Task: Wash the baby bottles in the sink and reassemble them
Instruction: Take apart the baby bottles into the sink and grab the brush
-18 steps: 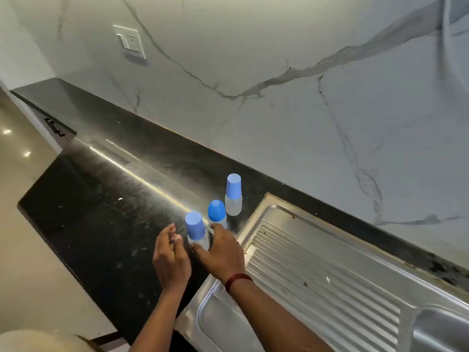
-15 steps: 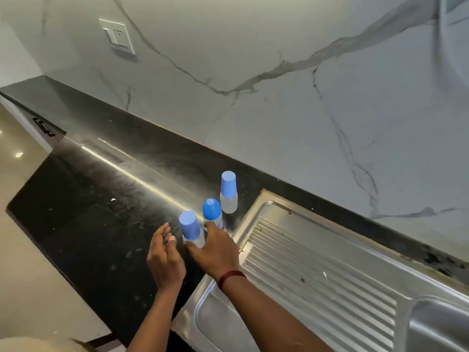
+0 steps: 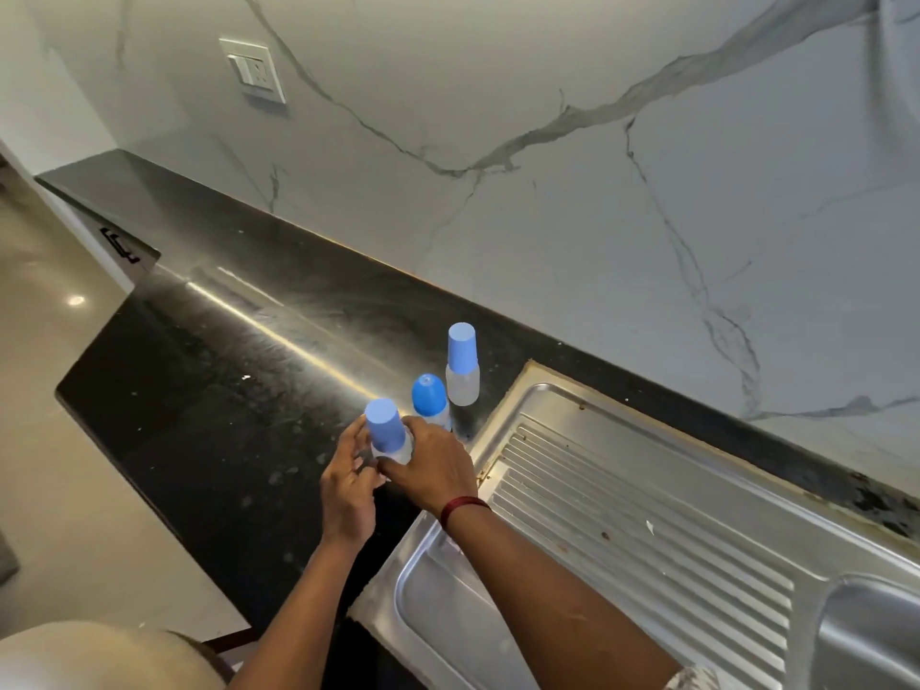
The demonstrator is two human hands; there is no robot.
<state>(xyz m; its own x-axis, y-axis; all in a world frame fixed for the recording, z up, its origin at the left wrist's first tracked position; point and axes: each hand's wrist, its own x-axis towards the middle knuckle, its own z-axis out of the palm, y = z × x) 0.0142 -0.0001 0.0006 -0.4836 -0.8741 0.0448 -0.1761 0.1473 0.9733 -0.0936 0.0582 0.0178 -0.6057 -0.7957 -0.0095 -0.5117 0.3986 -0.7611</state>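
Observation:
Three small clear baby bottles with blue caps stand in a row on the black counter [image 3: 209, 390], just left of the steel sink. My right hand [image 3: 428, 470] grips the clear body of the nearest bottle [image 3: 386, 433] from the right. My left hand [image 3: 348, 485] touches the same bottle from the left, fingers bent round its base. The middle bottle [image 3: 429, 401] has a rounded cap and stands just behind my right hand. Behind it, the far bottle [image 3: 463, 363] stands alone near the wall.
The ribbed steel drainboard [image 3: 647, 520] runs to the right, with the sink basin [image 3: 876, 634] at the lower right corner. A marble wall with a switch plate [image 3: 254, 69] rises behind the counter. The counter edge drops to a tiled floor [image 3: 59, 440] on the left.
Both hands have closed in on the nearest bottle: the left hand moved from beside it to touch it, and the right hand now wraps its body.

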